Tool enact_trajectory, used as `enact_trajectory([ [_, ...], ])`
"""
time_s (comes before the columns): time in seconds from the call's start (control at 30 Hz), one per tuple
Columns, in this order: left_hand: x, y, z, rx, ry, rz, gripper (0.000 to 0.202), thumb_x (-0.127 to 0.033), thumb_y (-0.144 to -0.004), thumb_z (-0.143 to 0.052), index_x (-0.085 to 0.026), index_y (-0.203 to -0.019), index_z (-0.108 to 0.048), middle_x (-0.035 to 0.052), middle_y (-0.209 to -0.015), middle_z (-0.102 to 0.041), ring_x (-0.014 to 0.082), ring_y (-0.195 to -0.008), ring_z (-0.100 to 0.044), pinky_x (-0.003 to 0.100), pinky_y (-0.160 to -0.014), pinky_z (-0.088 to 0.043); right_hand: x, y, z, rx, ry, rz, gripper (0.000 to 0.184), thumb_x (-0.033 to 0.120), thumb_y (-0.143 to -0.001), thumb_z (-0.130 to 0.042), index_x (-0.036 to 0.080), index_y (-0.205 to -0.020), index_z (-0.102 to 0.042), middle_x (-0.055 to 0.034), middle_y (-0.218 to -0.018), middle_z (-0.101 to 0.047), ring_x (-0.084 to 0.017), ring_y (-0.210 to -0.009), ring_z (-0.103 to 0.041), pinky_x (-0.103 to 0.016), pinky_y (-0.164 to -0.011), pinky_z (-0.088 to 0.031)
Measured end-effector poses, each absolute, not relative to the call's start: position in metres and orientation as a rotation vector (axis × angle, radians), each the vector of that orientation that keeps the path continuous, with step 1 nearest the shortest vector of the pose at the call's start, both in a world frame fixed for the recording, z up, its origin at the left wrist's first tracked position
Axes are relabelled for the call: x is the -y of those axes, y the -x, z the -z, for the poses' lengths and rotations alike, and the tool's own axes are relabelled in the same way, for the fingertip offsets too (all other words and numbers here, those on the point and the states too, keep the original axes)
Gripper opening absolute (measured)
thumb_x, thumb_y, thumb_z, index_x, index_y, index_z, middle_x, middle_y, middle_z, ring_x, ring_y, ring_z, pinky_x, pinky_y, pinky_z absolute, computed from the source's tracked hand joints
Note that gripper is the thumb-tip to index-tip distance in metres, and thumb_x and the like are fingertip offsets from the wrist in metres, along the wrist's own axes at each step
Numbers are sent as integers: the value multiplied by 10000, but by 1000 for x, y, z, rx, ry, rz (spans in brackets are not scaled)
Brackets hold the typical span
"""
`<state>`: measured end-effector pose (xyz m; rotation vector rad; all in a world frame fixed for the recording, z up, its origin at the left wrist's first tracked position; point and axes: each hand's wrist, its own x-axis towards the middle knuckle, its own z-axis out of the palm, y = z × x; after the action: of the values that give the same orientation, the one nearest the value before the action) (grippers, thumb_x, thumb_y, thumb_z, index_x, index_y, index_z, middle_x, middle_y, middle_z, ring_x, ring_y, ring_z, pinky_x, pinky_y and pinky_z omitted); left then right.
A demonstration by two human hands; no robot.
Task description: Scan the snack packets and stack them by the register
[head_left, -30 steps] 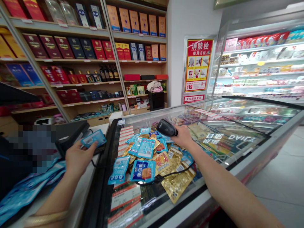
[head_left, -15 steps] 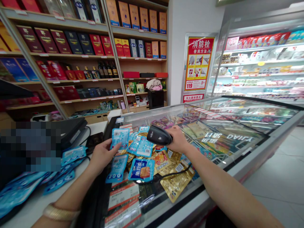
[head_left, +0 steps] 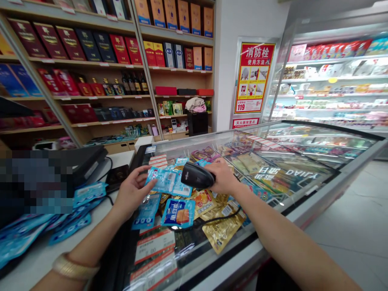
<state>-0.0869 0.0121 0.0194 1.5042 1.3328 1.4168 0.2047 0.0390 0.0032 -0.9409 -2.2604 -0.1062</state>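
My left hand [head_left: 131,193] pinches a small blue snack packet [head_left: 161,178] and holds it up over the freezer lid. My right hand [head_left: 220,176] grips a black barcode scanner [head_left: 196,178], its head turned toward that packet and nearly touching it. The scanner's black cable [head_left: 209,221] trails across the pile below. Under both hands lies a heap of blue and gold snack packets [head_left: 194,208] on the glass lid of a chest freezer [head_left: 273,178].
Several blue packets [head_left: 69,212] lie on the white counter at left, beside a black till device [head_left: 86,163] and a blurred patch. Shelves of boxed goods [head_left: 91,60] stand behind, a chilled display case [head_left: 333,81] at right, and tiled floor [head_left: 357,226] beyond.
My left hand put a blue packet down on the counter at left, took another from the pile and raised it. My right hand swung the scanner left toward the packet.
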Motion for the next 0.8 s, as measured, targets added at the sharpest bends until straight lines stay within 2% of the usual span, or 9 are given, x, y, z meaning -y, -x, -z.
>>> enact_trajectory([
  [0.2,-13,86,-19,-1357,-1528,-1497,661,-535,-488,-824,-184,-991,-577,56,-853,-705,214,-811,-677,356,-767,-564,-32,-197,-8,2357,985,121,322,342,-659,-681,237,-963,-671,-27,-899,-743,-220,-858,-642,-359,-817,-261],
  [0.57,-11,83,-21,-1323,-1534,-1504,656,-532,-498,-823,-175,-987,-567,60,-869,-709,210,-819,-679,350,-763,-569,-33,-195,-8,2394,1056,113,224,353,-696,-683,221,-876,-657,-25,-823,-724,-200,-815,-619,-341,-799,-265],
  [0.67,-11,86,-19,-1298,-1521,-1506,640,-502,-513,-830,-171,-995,-572,60,-884,-713,190,-795,-673,317,-727,-566,-34,-194,-7,2377,1039,107,260,367,-695,-691,222,-909,-660,-31,-857,-730,-200,-818,-621,-339,-799,-264],
  [0.8,-15,86,-15,-1311,-1430,-1495,651,-486,-529,-828,-165,-1040,-583,64,-901,-718,173,-728,-664,257,-594,-537,-40,-202,-5,2283,1060,122,244,390,-700,-696,223,-875,-661,-23,-810,-723,-192,-779,-616,-332,-797,-281],
])
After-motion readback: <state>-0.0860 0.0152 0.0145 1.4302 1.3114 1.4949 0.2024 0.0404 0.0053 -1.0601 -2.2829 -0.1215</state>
